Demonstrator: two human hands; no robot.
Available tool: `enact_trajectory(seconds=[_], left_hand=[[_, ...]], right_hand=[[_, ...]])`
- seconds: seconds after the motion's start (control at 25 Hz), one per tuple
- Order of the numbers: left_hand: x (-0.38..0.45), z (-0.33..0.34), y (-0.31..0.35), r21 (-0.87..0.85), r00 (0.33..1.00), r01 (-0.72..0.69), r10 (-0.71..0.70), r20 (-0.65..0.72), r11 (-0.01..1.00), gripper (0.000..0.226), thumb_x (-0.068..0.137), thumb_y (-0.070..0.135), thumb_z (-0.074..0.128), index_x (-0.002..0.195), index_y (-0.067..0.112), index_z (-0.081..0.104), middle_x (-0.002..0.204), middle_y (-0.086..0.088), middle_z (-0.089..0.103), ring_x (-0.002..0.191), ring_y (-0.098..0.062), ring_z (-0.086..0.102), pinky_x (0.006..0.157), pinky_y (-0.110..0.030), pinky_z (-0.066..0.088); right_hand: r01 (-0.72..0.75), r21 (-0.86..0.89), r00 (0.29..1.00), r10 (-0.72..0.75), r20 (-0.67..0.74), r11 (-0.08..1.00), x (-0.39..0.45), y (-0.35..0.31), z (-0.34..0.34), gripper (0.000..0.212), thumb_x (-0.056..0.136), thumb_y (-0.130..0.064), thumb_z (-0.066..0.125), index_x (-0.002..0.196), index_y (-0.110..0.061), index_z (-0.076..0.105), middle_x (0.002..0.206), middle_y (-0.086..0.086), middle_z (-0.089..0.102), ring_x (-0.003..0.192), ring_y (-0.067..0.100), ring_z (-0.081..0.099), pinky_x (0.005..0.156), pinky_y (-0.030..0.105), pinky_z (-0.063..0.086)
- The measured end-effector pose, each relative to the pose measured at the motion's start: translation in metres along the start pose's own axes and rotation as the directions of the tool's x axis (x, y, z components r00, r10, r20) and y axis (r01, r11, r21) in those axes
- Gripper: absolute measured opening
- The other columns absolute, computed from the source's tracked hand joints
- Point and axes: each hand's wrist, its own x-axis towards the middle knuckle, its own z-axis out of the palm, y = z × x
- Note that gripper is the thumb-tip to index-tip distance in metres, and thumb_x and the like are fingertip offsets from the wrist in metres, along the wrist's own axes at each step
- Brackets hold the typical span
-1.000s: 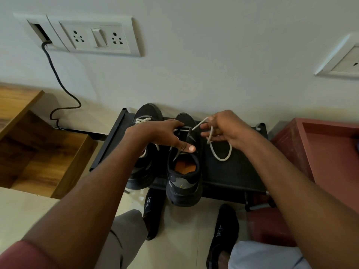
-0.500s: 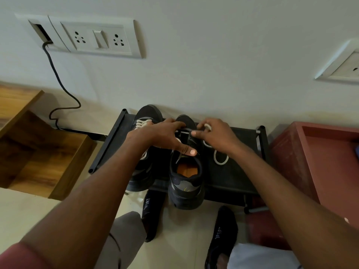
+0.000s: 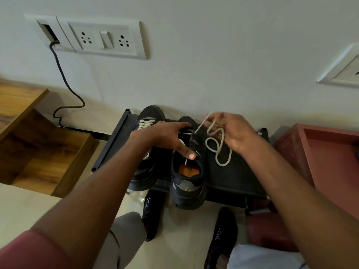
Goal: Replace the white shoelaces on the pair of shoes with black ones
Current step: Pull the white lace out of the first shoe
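Two black shoes stand on a low black rack (image 3: 237, 181). The left shoe (image 3: 144, 167) keeps its white lace, seen near its toe. My left hand (image 3: 167, 136) lies flat over the right shoe (image 3: 187, 183), thumb pressing on its tongue. My right hand (image 3: 235, 133) pinches the white shoelace (image 3: 219, 148) pulled out of the right shoe; its loose loops hang over the rack and one strand still runs to the shoe's front eyelets. No black lace is in sight.
The rack stands against a white wall with a socket panel (image 3: 101, 38) and a hanging black cable (image 3: 64, 78). A wooden step unit (image 3: 44, 152) is at the left, a reddish box (image 3: 318, 152) at the right. My socked feet (image 3: 223, 235) rest on the tiled floor.
My right hand went in to the shoe's front eyelets, then pulled back up and to the right, drawing out more white lace. My left hand stayed on the right shoe.
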Motion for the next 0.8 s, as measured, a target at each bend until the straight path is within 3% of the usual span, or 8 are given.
enact_trajectory(seconds=[0.08, 0.12, 0.16, 0.24, 0.32, 0.44, 0.64, 0.8], left_hand=[[-0.001, 0.000, 0.000, 0.019, 1.000, 0.001, -0.001, 0.001, 1.000, 0.138, 0.039, 0.095, 0.077, 0.158, 0.052, 0.022, 0.162, 0.003, 0.042, 0.153, -0.035, 0.027, 0.122, -0.061, 0.030], [-0.001, 0.000, 0.000, 0.023, 1.000, 0.005, -0.005, 0.001, 1.000, 0.138, 0.038, 0.096, 0.076, 0.158, 0.052, 0.023, 0.162, 0.003, 0.043, 0.153, -0.035, 0.027, 0.121, -0.061, 0.030], [-0.001, -0.001, 0.001, 0.023, 1.000, 0.007, -0.007, 0.000, 1.000, 0.138, 0.038, 0.097, 0.075, 0.158, 0.052, 0.024, 0.161, 0.003, 0.043, 0.153, -0.035, 0.028, 0.122, -0.060, 0.030], [0.000, -0.002, 0.003, 0.016, 1.000, 0.005, -0.005, 0.000, 1.000, 0.140, 0.036, 0.098, 0.074, 0.158, 0.052, 0.023, 0.161, 0.003, 0.044, 0.152, -0.034, 0.031, 0.122, -0.059, 0.031], [0.001, 0.000, 0.003, 0.007, 1.000, 0.009, -0.009, -0.007, 1.000, 0.143, 0.033, 0.099, 0.074, 0.158, 0.052, 0.020, 0.161, 0.003, 0.044, 0.152, -0.033, 0.032, 0.122, -0.058, 0.031], [0.001, 0.002, 0.001, -0.016, 1.000, 0.025, -0.025, -0.010, 1.000, 0.148, 0.032, 0.098, 0.075, 0.158, 0.053, 0.013, 0.163, 0.002, 0.041, 0.154, -0.034, 0.026, 0.122, -0.058, 0.029], [0.002, 0.004, 0.000, -0.032, 0.999, 0.039, -0.039, 0.004, 0.999, 0.148, 0.031, 0.098, 0.077, 0.157, 0.055, 0.011, 0.164, -0.001, 0.039, 0.155, -0.036, 0.024, 0.122, -0.061, 0.029], [-0.001, 0.004, -0.004, -0.060, 0.999, 0.047, -0.048, -0.012, 0.997, 0.147, 0.028, 0.097, 0.078, 0.154, 0.058, 0.015, 0.164, 0.004, 0.039, 0.154, -0.035, 0.025, 0.121, -0.062, 0.030]], right_hand=[[0.089, 0.543, 0.992, -0.125, 0.029, 0.835, -0.008, -0.035, -0.021, 0.023, 0.104, -0.006, 0.049, 0.089, -0.011, 0.064, 0.112, 0.009, 0.077, 0.109, 0.029, 0.073, 0.087, 0.039, 0.058], [0.187, 0.605, 0.973, -0.229, -0.008, 0.774, -0.013, -0.046, -0.028, 0.021, 0.106, -0.010, 0.050, 0.089, -0.013, 0.063, 0.104, 0.006, 0.077, 0.105, 0.027, 0.074, 0.087, 0.039, 0.059], [0.303, 0.505, 0.947, -0.313, -0.068, 0.808, -0.019, -0.051, -0.030, 0.019, 0.105, -0.012, 0.053, 0.090, -0.014, 0.064, 0.096, 0.005, 0.076, 0.095, 0.024, 0.076, 0.083, 0.037, 0.062], [0.426, -0.090, 0.895, -0.434, -0.105, 0.900, -0.024, -0.033, -0.018, 0.012, 0.103, -0.015, 0.063, 0.094, -0.018, 0.070, 0.087, 0.002, 0.075, 0.072, 0.015, 0.072, 0.068, 0.032, 0.060], [0.366, -0.635, 0.898, -0.438, 0.049, 0.680, -0.014, 0.005, 0.001, 0.009, 0.099, -0.027, 0.071, 0.104, -0.021, 0.075, 0.092, -0.002, 0.075, 0.074, 0.011, 0.070, 0.072, 0.035, 0.060], [0.243, -0.872, 0.952, -0.276, 0.131, 0.426, 0.000, 0.042, 0.021, 0.029, 0.089, -0.043, 0.080, 0.112, -0.025, 0.077, 0.103, -0.001, 0.076, 0.092, 0.018, 0.072, 0.083, 0.041, 0.060], [0.149, -0.868, 0.971, -0.234, 0.040, 0.473, 0.004, 0.043, 0.018, 0.020, 0.093, -0.035, 0.078, 0.078, -0.022, 0.076, 0.083, -0.002, 0.075, 0.082, 0.019, 0.071, 0.080, 0.041, 0.061], [0.050, -0.138, 0.983, -0.073, -0.171, 0.989, 0.001, -0.010, -0.013, 0.016, 0.095, -0.010, 0.068, 0.083, -0.016, 0.077, 0.076, 0.000, 0.068, 0.075, 0.016, 0.060, 0.071, 0.035, 0.051]])
